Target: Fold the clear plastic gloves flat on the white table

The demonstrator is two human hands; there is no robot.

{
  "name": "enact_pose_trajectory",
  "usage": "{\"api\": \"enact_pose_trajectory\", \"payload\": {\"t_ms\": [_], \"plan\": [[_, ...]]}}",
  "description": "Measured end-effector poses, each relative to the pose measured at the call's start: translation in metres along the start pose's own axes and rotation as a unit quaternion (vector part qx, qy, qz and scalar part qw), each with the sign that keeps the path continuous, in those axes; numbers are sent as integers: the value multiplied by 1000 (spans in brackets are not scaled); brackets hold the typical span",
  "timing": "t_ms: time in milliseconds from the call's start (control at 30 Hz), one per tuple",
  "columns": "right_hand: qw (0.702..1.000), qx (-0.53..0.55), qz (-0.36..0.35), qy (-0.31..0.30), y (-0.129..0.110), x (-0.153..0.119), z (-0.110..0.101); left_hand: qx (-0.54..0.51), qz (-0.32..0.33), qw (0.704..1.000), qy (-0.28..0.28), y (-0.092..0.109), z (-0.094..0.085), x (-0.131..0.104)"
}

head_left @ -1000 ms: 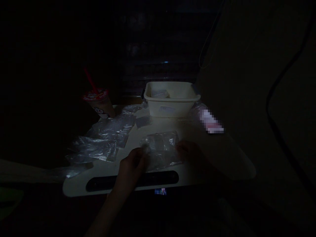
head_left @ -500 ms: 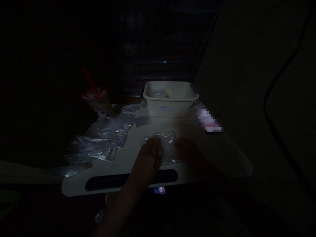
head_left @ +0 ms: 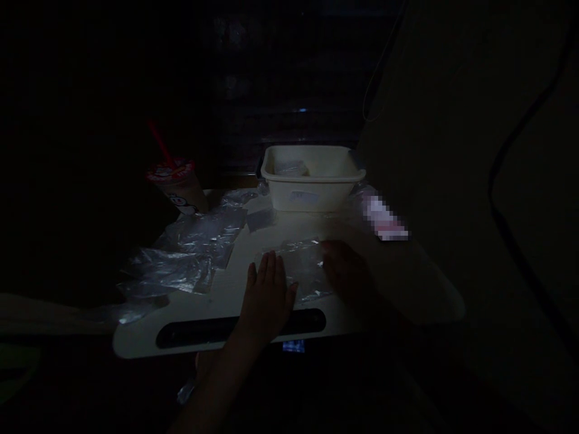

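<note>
On the pale lap table [head_left: 393, 283], near its front edge, lies a clear plastic bag [head_left: 304, 271], flat, thin and see-through, with small bright glints along its creases and its right border. Pressed on the left part of this bag, the left hand [head_left: 266, 295], palm down, fingers spread out and straight, holding nothing. At the right edge of the bag, the right hand [head_left: 346, 271], very dark in this light; touching the bag, but impossible to tell whether open or pinching. Further left on the table, well apart from both hands, a loose pile of more clear bags [head_left: 185, 256], wrinkled and shiny. Behind the pile, at the far left corner, a drink cup [head_left: 174, 184] with a red lid and a red straw, tilted a little. At the far middle of the table, a cream plastic tub [head_left: 312, 181], rectangular, with something pale and unclear inside. Just right of the tub, a blurred pinkish object [head_left: 384, 220].
</note>
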State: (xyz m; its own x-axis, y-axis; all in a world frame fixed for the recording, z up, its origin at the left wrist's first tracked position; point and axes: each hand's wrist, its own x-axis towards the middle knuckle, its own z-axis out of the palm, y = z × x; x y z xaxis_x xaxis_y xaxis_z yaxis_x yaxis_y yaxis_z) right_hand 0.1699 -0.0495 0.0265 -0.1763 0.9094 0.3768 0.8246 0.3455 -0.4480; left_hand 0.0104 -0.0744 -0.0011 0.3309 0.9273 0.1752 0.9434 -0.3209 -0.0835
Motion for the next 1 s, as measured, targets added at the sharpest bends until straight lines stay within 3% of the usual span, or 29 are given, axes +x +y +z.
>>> {"api": "enact_pose_trajectory", "payload": {"t_ms": [100, 233, 433, 700, 1000], "plan": [[991, -15, -123, -50, -26, -4, 13, -2, 1, 1000, -10, -1, 0, -1], [972, -71, -186, -123, -37, -4, 32, -9, 7, 1000, -25, -2, 1, -1], [965, -137, -168, -148, -17, -6, 36, -7, 2, 1000, -22, -2, 1, 0], [965, -176, -137, -136, 1, -4, 31, 0, 5, 1000, 19, 0, 1, 0], [967, -196, -113, -116, 17, -3, 29, -12, 6, 1000, 21, -1, 1, 0]]}}
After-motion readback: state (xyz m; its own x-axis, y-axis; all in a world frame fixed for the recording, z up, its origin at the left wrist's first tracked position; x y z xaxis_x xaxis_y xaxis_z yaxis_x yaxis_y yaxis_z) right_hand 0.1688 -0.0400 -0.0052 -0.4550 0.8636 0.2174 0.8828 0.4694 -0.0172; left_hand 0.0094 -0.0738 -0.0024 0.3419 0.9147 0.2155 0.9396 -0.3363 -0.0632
